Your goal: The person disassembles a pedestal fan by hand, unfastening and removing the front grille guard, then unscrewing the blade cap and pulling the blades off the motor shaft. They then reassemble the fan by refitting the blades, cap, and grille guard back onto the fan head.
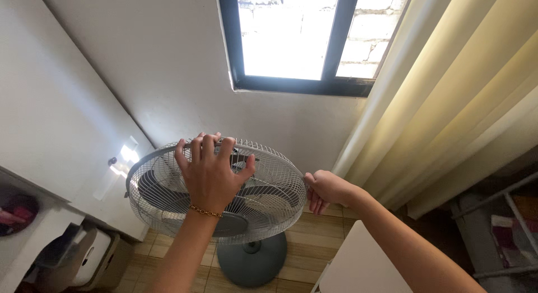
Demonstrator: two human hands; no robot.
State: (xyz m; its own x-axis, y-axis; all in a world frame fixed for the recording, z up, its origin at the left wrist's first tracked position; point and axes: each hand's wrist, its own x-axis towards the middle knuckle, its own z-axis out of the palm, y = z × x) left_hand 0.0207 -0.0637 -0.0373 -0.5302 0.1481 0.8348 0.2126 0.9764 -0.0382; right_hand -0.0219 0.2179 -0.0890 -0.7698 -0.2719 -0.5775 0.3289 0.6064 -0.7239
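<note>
two hands: both on one pedestal fan (263, 206), seen from above by the head camera
fan look: round grey wire cage tilted face-up toward the camera, thin radial wires, grey blades showing through, darker hub plate at the centre
fan rim: plastic band around the cage, paler than the wires
fan base: round dark grey-blue disc base (252, 262) on a short post, flat on the floor
fan position: on the tiled floor (314, 228) near the room corner, below the window, between the white counter and the curtain
left hand (210, 172): palm down on top of the cage, fingers spread and curled over the far upper rim, thumb out to the right; pressing or gripping the guard, gold chain bracelet (205, 212) at the wrist
right hand (325, 189): fingers closed, pinching the right edge of the cage rim; arm comes in from lower right
window (297, 35): black frame, bright glass, pale block wall beyond it
curtain (448, 102): cream, hangs in long folds just right of the fan, near the right hand
wall (168, 74): plain white, just behind the fan
counter (56, 214): white ledge on the left, just beside the cage's left edge
left floor: white appliance (89, 256) and a cardboard box tucked under the counter
lower right: white flat surface (364, 265) under the right forearm; grey metal rack (504, 226) with cloth further right
obstructions: left hand and forearm cover the cage centre; tight gap between counter and curtain
</note>
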